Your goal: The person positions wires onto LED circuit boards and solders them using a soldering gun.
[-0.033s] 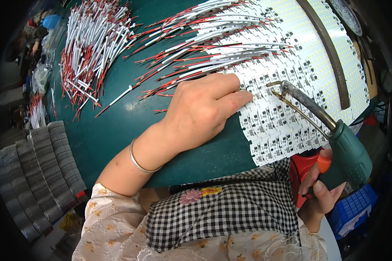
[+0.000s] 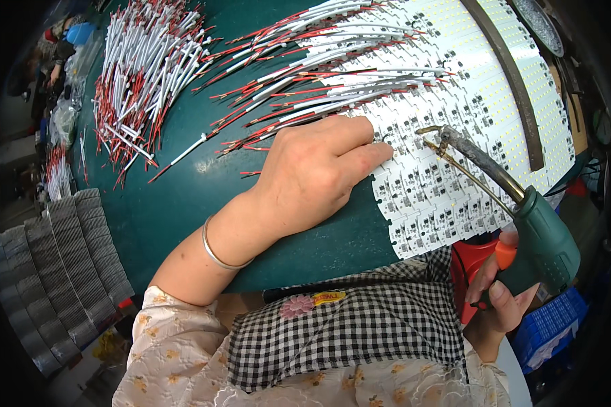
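My left hand (image 2: 319, 159) is closed, thumb and fingers pinched together at the left edge of the white circuit boards (image 2: 424, 193). Whatever lies between its fingertips is hidden. In my right hand (image 2: 506, 305) is a green soldering gun (image 2: 548, 234) with an orange trigger. Its tip and thin feed tube hang over the boards, to the right of my left fingertips. White and red wires (image 2: 360, 88) lie in rows beyond my left hand, their right ends resting over the boards.
A large heap of white and red wires (image 2: 149, 74) covers the far left of the green table (image 2: 183, 224). One dark strip (image 2: 512, 74) lies across the boards. Stacked grey ribbed pieces (image 2: 68, 264) stand at the left, and a blue basket (image 2: 550, 325) sits low at the right.
The soldering gun's tip has shifted very slightly to the right. My left hand and the wires look the same.
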A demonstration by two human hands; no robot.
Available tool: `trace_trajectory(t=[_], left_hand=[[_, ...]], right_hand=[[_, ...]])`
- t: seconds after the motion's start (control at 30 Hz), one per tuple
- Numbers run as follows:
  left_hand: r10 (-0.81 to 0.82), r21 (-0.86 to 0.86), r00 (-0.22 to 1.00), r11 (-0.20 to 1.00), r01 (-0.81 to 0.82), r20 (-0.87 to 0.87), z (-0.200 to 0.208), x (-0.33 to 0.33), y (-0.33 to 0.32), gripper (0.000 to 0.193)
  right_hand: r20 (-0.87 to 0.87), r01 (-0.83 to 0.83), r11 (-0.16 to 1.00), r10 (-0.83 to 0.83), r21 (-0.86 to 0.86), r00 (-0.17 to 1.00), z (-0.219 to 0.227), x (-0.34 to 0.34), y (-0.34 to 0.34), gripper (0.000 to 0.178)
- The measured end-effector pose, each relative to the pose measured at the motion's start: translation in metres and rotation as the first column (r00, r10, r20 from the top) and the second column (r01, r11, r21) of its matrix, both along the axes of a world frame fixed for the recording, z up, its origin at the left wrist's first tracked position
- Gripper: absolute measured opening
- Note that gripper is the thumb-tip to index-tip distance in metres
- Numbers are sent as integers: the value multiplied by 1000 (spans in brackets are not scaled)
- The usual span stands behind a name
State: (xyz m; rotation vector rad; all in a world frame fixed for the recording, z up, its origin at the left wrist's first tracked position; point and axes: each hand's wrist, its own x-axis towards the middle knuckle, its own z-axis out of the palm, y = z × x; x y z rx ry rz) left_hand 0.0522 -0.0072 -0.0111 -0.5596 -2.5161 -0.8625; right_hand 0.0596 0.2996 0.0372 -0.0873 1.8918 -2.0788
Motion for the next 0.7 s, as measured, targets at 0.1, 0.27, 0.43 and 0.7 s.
trace_trajectory(t=[0.1, 0.27, 0.43, 0.7], left_hand=[[31, -56, 999, 998, -29, 30, 2, 5, -1, 36], [176, -270, 984, 948, -168, 8, 21, 23, 1, 24], [246, -351, 968, 912, -213, 53, 30, 53, -11, 22], [754, -263, 637, 589, -764, -162, 37, 63, -124, 30]], right_hand=[[-135, -15, 997, 4, -78, 991, -3, -19, 1, 69], [-283, -61, 970, -8, -236, 959, 9, -71, 23, 62], [-298, 218, 922, -316, -319, 901, -2, -169, 29, 43], [-296, 315, 946, -325, -82, 898, -18, -194, 25, 23]])
